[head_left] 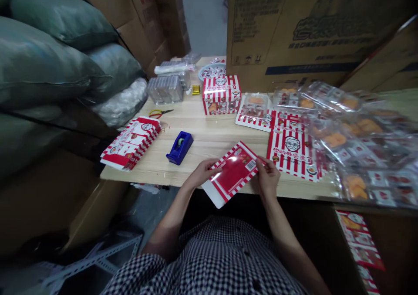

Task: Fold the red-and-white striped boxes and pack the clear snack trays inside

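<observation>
A red and white striped carton with a barcode lies tilted between my two hands, over the table's front edge. My left hand grips its left side, thumb on top. At its upper right corner, my right hand pinches the edge. The carton looks flattened, and a pale flap sticks out at its lower left. Just right of my right hand lies a flat striped sheet with a cartoon face. A blue tape dispenser stands on the table left of the carton.
Folded striped cartons are stacked at the left, near yellow-handled scissors. An upright striped box stands farther back, by clear plastic cases and a bowl. Clear food-toy packs pile up at right. Large cardboard boxes wall the back.
</observation>
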Action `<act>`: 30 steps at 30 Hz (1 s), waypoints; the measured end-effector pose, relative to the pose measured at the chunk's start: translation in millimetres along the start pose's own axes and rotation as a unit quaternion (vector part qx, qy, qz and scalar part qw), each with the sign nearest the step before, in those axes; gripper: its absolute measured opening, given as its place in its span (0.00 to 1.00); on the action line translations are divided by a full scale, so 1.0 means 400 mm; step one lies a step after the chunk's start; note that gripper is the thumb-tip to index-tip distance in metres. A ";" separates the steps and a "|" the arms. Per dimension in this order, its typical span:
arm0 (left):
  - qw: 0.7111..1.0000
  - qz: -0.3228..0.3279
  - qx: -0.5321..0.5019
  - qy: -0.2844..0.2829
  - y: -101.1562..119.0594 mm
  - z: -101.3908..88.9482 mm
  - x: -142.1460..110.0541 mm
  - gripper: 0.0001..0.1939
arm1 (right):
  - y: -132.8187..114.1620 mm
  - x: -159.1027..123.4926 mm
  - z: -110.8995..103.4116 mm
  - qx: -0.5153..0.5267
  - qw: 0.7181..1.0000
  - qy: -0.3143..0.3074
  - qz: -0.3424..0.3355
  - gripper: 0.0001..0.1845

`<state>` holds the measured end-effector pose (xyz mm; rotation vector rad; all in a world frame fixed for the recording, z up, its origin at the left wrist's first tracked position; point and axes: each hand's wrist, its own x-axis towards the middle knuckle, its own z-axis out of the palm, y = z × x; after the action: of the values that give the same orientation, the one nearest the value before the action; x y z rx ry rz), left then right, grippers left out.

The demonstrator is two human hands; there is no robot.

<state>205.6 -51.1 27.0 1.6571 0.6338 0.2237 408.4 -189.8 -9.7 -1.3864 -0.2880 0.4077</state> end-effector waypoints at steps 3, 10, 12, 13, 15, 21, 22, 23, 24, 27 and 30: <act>0.998 0.012 0.061 0.004 -0.013 -0.022 0.042 0.22 | 0.028 0.000 -0.001 -0.066 0.997 -0.022 -0.041 0.19; 0.974 0.051 0.200 0.094 -0.045 -0.052 0.118 0.23 | -0.007 0.053 -0.051 -0.242 0.958 -0.064 -0.139 0.16; 0.949 0.053 0.279 0.137 -0.057 -0.051 0.119 0.24 | -0.043 0.103 -0.091 -0.302 0.940 -0.040 -0.152 0.17; 0.930 0.051 0.324 0.165 -0.063 -0.050 0.118 0.25 | -0.063 0.137 -0.115 -0.334 0.930 -0.022 -0.151 0.17; 0.896 0.041 0.385 0.218 -0.074 -0.050 0.113 0.29 | -0.107 0.219 -0.169 -0.396 0.908 0.025 -0.132 0.20; 0.892 0.071 0.371 0.250 -0.097 -0.069 0.119 0.32 | -0.214 0.450 -0.302 -0.539 0.832 0.133 0.008 0.54; 0.896 0.081 0.361 0.245 -0.098 -0.071 0.122 0.32 | -0.224 0.471 -0.309 -0.552 0.823 0.133 0.034 0.60; 0.901 0.090 0.351 0.241 -0.098 -0.072 0.125 0.32 | -0.232 0.485 -0.312 -0.562 0.815 0.128 0.055 0.64; 0.904 0.097 0.341 0.238 -0.096 -0.073 0.126 0.32 | -0.238 0.492 -0.312 -0.571 0.809 0.120 0.068 0.67; 0.909 0.103 0.326 0.239 -0.079 -0.080 0.119 0.31 | -0.253 0.484 -0.307 -0.600 0.793 0.089 0.059 0.70; 0.907 0.099 0.332 0.239 -0.045 -0.099 0.097 0.30 | -0.261 0.444 -0.325 -0.631 0.773 0.055 0.031 0.65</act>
<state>213.4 4.2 9.5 2.3577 0.9824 0.6300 634.7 -240.5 64.2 -2.7507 -0.4495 0.1397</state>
